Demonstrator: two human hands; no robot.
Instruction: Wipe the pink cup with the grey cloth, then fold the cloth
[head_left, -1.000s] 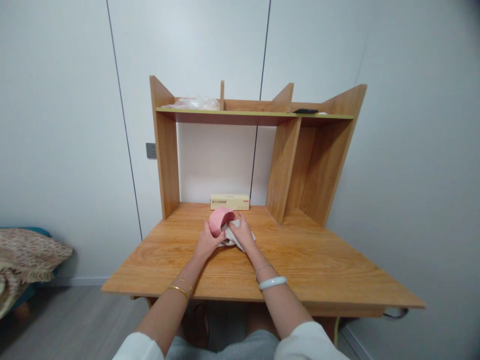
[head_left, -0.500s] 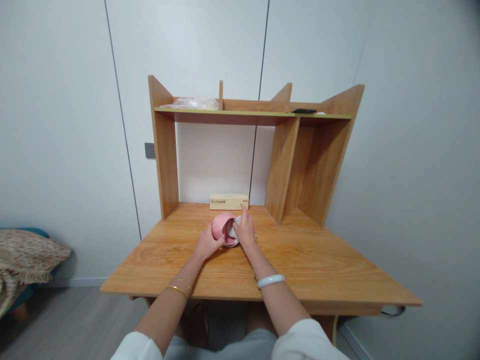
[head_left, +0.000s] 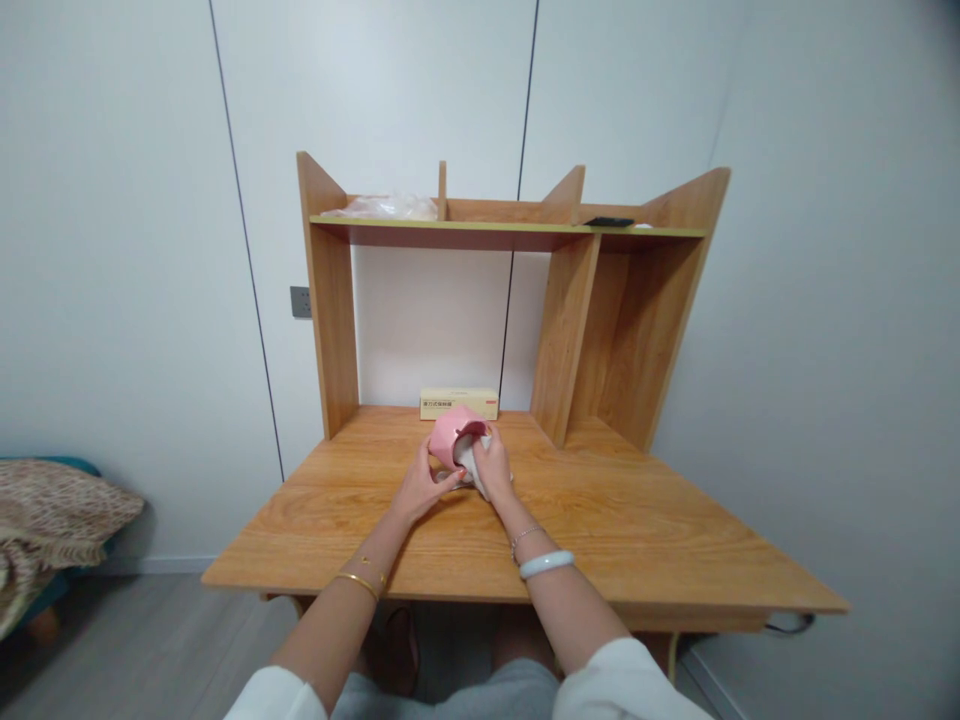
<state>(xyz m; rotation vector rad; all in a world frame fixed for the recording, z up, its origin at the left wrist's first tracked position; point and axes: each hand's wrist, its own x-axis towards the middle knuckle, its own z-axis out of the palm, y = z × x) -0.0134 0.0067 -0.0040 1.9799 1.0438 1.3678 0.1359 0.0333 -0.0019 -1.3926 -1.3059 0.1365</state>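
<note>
A hollow pink container [head_left: 447, 436], like a faceted cup or pot, is tilted on its side with its mouth toward me. My left hand [head_left: 421, 486] grips it from the left, the thumb at the lower rim. A white cloth [head_left: 468, 458] is bunched in the mouth, and part of it hangs below toward the desk. My right hand [head_left: 493, 464] is closed on this cloth at the opening, with its fingertips partly hidden inside.
Behind my hands a cream box [head_left: 480, 404] with printed lettering stands on the wooden desk [head_left: 600, 530]. A wooden shelf unit [head_left: 450, 235] rises at the back, with a clear plastic bag [head_left: 390, 206] and a flat black object [head_left: 609, 222] on top.
The pink container has turned and lifted slightly, its mouth facing more downward to the right. My right index finger, raised before, has curled down, and my right hand reaches farther into the mouth.
</note>
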